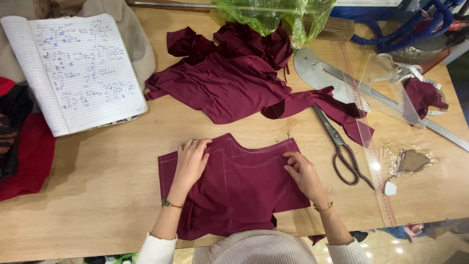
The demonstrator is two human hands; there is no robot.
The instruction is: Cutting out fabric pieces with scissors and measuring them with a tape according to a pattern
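Left hand (189, 162) flat, fingers spread on maroon fabric piece (239, 195); right hand (303, 172) fingers pinching its edge

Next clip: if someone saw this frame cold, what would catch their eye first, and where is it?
Two hands press flat on a chalk-marked maroon fabric piece at the table's near edge: the left hand on its upper left, the right hand pinching its upper right edge. Behind it lies a crumpled heap of maroon cloth, with scissors to the right and an open handwritten notebook at far left.
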